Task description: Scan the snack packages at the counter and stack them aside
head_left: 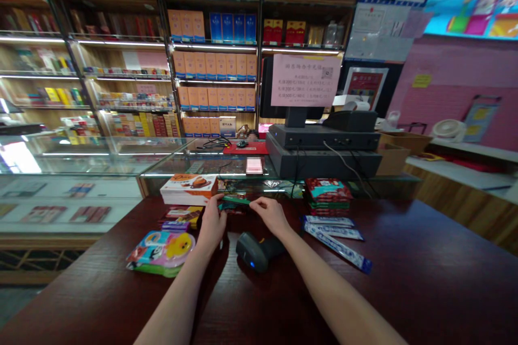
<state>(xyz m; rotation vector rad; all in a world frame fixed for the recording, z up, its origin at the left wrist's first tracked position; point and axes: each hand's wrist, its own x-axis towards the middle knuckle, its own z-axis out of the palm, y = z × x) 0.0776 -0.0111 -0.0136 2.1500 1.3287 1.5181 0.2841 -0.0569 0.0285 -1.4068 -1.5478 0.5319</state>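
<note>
My left hand (212,222) and my right hand (270,214) reach forward over a dark wooden counter (404,275). Between them they pinch the two ends of a small green packet (236,202), the left hand at its left end, the right hand at its right end. A grey handheld barcode scanner (256,250) lies on the counter just below my right wrist. A white and orange snack box (189,189) sits just beyond my left hand.
Colourful packets (161,251) lie at the left, blue-white wrapped strips (338,239) and a stack of red-green packs (327,195) at the right. A till with a screen (324,142) stands on the glass display case (121,161). Shelves of goods (214,72) fill the back wall.
</note>
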